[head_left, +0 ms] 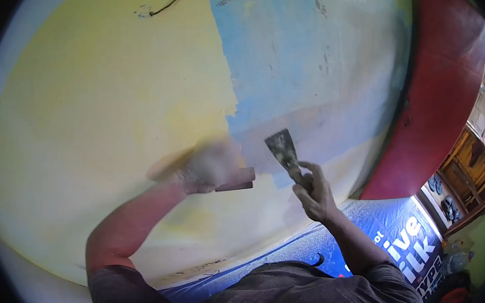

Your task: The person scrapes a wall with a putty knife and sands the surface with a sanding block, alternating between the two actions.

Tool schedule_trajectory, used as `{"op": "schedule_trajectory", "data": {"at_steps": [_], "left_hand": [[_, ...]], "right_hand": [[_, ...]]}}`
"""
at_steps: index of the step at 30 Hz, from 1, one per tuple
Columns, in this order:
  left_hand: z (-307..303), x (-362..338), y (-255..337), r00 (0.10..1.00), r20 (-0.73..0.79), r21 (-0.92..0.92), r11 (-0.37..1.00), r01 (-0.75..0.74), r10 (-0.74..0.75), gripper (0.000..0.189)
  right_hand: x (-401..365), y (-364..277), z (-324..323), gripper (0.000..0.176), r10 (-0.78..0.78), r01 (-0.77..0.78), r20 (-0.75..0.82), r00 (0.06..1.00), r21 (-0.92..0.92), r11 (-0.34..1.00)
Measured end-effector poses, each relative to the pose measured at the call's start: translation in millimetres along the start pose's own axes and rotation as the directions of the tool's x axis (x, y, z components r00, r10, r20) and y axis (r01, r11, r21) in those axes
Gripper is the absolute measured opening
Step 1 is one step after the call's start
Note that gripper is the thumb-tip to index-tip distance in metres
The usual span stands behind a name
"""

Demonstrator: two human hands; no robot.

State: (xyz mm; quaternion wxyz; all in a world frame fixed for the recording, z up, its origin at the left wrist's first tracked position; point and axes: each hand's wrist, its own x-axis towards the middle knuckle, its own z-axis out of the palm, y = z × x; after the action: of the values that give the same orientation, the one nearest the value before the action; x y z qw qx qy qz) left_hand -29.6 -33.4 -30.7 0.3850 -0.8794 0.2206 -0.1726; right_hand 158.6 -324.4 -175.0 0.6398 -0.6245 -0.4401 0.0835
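Observation:
My right hand (315, 194) grips a putty knife (283, 149) by its handle, with the worn, smeared blade pointing up, close in front of the wall. My left hand (212, 163) is blurred by motion and coated in pale dust. It lies against the wall, closed over a reddish-brown sanding block (239, 179) whose end sticks out to the right; the fingers are smeared. The wall (106, 106) behind both hands is patchy yellow and whitish, with a light blue area (286, 61) on the right.
A dark wire (165, 6) pokes out of the wall at the top. To the right stands a dark red wall section (443, 76). Below lies a dusty blue printed banner (371, 232). Plastic bottles (457, 261), sandals (449, 208) and a wooden door (469, 172) are at the far right.

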Motion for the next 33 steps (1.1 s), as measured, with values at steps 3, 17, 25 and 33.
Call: {"op": "schedule_trajectory", "data": {"at_steps": [3, 17, 25, 33], "left_hand": [[-30.7, 0.1, -38.1, 0.999, 0.010, 0.043, 0.998, -0.053, 0.053, 0.042], [-19.4, -6.0, -46.5, 0.997, 0.078, 0.225, 0.974, -0.030, 0.013, 0.044], [-23.1, -3.1, -43.5, 0.992, 0.123, 0.227, 0.974, -0.008, -0.021, 0.050], [-30.9, 0.3, -37.8, 0.980, 0.195, 0.294, 0.956, -0.024, -0.035, 0.054]], "right_hand": [[33.6, -30.7, 17.6, 0.058, -0.052, 0.052, 0.017, 0.998, -0.019, 0.998], [60.2, -23.6, 60.7, 0.053, -0.206, 0.200, -0.020, 0.978, -0.165, 0.966], [58.6, -28.4, 75.5, 0.051, -0.300, 0.264, -0.149, 0.942, -0.219, 0.939], [54.6, -38.4, 73.8, 0.051, -0.277, 0.230, -0.144, 0.950, -0.274, 0.934]]}}
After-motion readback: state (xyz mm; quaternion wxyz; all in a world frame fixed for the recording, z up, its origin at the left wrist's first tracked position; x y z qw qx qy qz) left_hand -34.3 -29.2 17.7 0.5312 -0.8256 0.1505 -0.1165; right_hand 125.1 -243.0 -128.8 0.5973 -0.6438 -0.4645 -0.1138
